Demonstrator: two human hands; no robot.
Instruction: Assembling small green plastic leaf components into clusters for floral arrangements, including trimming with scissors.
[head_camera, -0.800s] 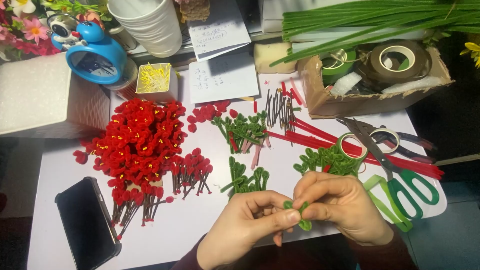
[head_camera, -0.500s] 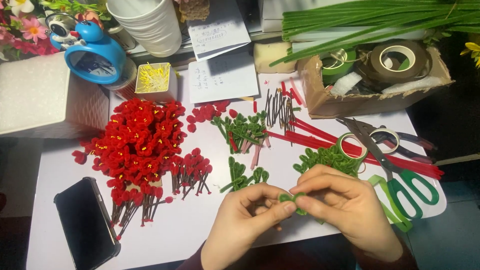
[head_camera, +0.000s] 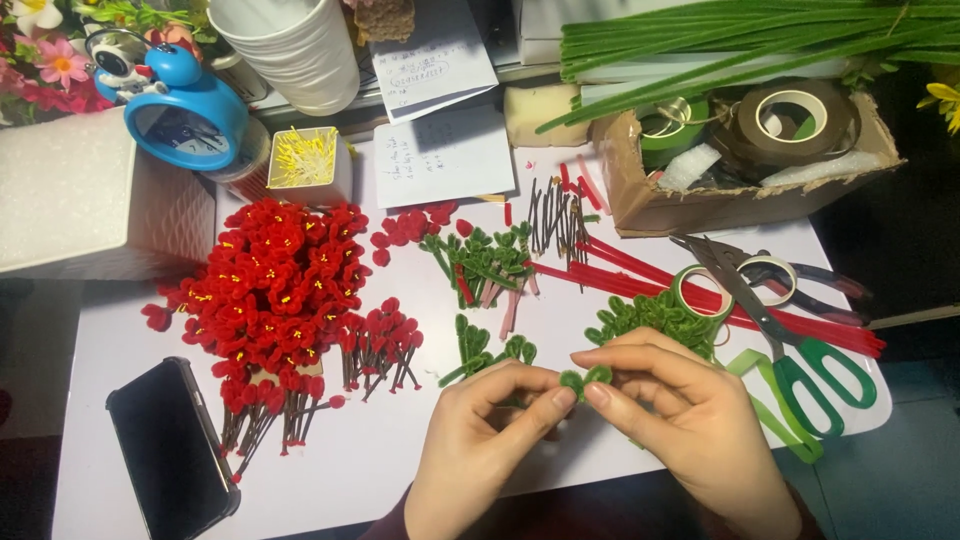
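pinching a green chenille leaf (head_camera: 585, 379) between closed fingers (head_camera: 560, 398) of both hands.

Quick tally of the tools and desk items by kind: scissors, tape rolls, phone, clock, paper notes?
Scissors: 2, green-handled scissors and dark-handled scissors
Tape rolls: 3, brown roll, green roll in box, green roll on table
Phone: 1
Blue clock: 1
Paper notes: 2, upper note, lower note
Total: 9
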